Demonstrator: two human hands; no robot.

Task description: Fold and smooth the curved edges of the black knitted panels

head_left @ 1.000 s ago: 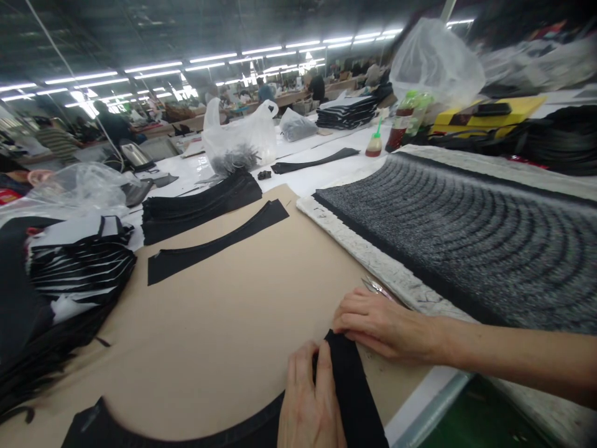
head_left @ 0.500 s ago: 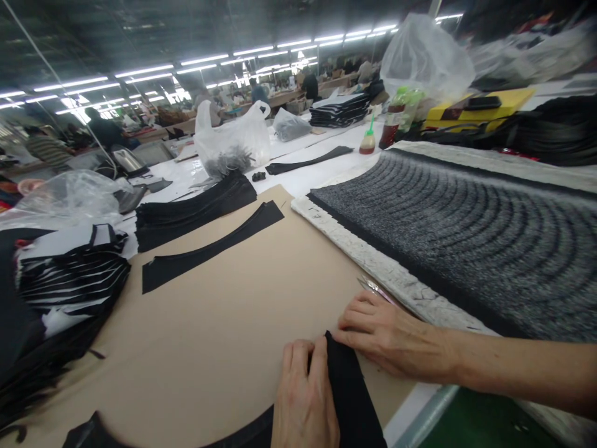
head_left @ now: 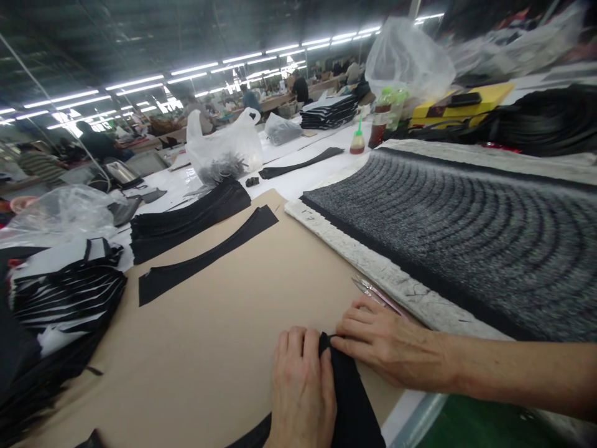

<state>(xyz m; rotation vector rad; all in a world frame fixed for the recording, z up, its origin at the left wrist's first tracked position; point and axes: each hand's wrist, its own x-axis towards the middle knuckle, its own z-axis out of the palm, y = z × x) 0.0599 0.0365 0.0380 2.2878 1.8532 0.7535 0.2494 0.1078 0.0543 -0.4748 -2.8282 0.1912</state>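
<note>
A curved black fabric piece [head_left: 355, 392] lies at the front edge of the tan board [head_left: 224, 348], its narrow arm running left under my left hand. My left hand [head_left: 303, 379] presses on the piece near its top corner, fingers close together and thumb along the fabric. At that same corner, my right hand [head_left: 387, 342] pinches the edge between thumb and forefinger; the fingertips are partly hidden. Small thread snips [head_left: 373, 291] lie just beyond my right knuckles. Farther up the board rests a similar curved black strip [head_left: 209, 252].
A stack of black strips [head_left: 191, 218] lies at the board's far edge. To the right is a grey patterned fabric panel [head_left: 448, 236] on white padding. Black-and-white pieces [head_left: 65, 292] are heaped left. Behind stand a white plastic bag [head_left: 224, 146] and a green-tipped bottle [head_left: 357, 140].
My left fingers have drawn together, and the thumb now shows beside the fabric corner. My right hand stays at that corner. The whole view has shifted slightly.
</note>
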